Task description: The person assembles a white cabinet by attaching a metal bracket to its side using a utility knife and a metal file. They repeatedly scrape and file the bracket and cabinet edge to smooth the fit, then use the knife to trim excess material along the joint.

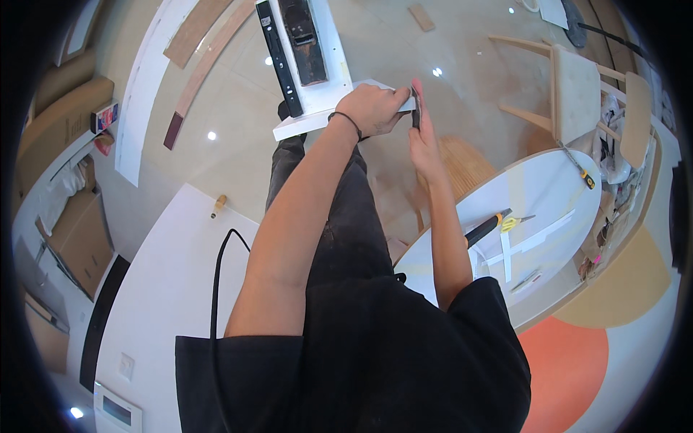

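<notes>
The person stands over a white rectangular board (pixel 317 108) that lies near floor level ahead of the dark trousers. The left hand (pixel 372 108), a black band at its wrist, is clenched on the board's near right corner. The right hand (pixel 424 141) holds a small dark flat tool (pixel 416 108) upright against that same corner — fingers extended along it, grip closed on the tool. What kind of tool it is cannot be told.

A long black level (pixel 278 58) and a dark power planer (pixel 303 40) rest on the far part of the board.

Judgement: the step in hand appears to be trimming or scraping the corner edge. The next move calls for a firm hold on the board and a controlled stroke along the edge.

To the right, a white oval desk (pixel 556 180) carries a yellow-handled tool (pixel 511 222) and white strips.
</notes>
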The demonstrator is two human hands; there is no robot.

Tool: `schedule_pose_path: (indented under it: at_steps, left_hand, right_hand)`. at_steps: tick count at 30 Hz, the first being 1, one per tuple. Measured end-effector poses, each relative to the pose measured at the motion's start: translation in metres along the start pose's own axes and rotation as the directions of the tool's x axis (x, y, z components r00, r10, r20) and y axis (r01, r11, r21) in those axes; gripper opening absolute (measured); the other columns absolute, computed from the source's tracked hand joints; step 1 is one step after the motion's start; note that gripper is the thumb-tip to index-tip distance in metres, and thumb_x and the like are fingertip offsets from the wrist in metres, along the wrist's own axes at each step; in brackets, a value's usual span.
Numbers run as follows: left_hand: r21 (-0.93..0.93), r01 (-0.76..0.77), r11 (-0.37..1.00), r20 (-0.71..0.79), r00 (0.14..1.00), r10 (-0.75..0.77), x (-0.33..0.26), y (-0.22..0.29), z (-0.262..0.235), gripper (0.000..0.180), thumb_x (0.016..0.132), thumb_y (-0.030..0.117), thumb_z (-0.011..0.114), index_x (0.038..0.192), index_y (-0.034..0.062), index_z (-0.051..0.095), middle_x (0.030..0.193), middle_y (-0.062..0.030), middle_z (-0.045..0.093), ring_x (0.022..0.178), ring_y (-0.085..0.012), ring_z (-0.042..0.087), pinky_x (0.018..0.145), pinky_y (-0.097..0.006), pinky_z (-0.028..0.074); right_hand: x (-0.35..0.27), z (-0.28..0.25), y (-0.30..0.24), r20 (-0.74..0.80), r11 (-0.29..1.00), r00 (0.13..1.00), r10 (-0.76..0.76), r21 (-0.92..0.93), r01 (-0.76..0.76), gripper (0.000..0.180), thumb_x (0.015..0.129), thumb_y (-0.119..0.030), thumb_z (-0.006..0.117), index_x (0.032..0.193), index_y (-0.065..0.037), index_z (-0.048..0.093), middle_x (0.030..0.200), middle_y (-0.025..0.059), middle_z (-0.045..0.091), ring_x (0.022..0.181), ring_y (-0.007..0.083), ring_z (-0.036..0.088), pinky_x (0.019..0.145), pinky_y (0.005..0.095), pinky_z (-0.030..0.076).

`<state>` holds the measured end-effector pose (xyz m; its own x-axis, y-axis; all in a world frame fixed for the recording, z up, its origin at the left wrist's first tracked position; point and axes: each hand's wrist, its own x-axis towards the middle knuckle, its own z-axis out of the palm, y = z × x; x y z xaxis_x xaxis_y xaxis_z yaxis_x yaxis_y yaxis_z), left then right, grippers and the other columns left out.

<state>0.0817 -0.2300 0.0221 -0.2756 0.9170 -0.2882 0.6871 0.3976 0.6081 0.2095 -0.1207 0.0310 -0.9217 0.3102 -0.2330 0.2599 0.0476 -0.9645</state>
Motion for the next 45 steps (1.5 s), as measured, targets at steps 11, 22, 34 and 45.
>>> schedule_pose_path:
  at_steps: [11,22,34,45]
  left_hand:
    - [0.028,0.002,1.000,-0.017,1.000,-0.001,0.000,-0.002,0.002,0.035,0.092,0.027,0.064,0.118,0.0062,0.054,0.079,-0.0146,0.072,0.072,-0.0369,0.071,0.065,-0.047,0.056]
    - [-0.022,-0.009,1.000,-0.031,0.999,0.008,0.000,-0.001,0.003,0.038,0.094,0.030,0.063,0.120,0.0058,0.053,0.085,-0.0154,0.072,0.075,-0.0395,0.070,0.067,-0.049,0.056]
    - [0.042,-0.005,0.999,0.022,1.000,0.004,0.000,0.000,0.002,0.035,0.096,0.033,0.061,0.118,0.0057,0.054,0.082,-0.0158,0.071,0.076,-0.0387,0.070,0.069,-0.048,0.056]
    - [0.012,0.003,1.000,0.038,0.999,-0.003,-0.001,0.002,-0.003,0.033,0.095,0.029,0.062,0.115,0.0050,0.052,0.079,-0.0169,0.071,0.075,-0.0399,0.069,0.068,-0.049,0.056]
  right_hand:
    - [-0.001,-0.006,0.007,0.050,0.996,0.999,-0.009,-0.091,0.014,0.086,0.078,0.015,0.030,0.162,0.001,0.016,0.169,0.0161,0.019,0.157,0.0289,0.016,0.127,0.0386,0.013]
    - [-0.001,-0.010,0.005,0.073,0.990,0.997,0.006,-0.140,0.004,0.086,0.078,0.016,0.032,0.162,-0.001,0.018,0.167,0.0175,0.023,0.156,0.0298,0.020,0.127,0.0393,0.015]
    - [-0.003,-0.011,-0.006,0.064,0.985,0.998,0.021,-0.174,-0.010,0.084,0.079,0.017,0.032,0.161,-0.001,0.022,0.166,0.0173,0.027,0.155,0.0301,0.025,0.126,0.0381,0.018]
    - [-0.010,-0.002,-0.002,-0.020,0.983,0.999,-0.045,-0.177,0.040,0.087,0.077,0.017,0.032,0.161,-0.001,0.020,0.167,0.0173,0.025,0.156,0.0305,0.022,0.127,0.0383,0.017]
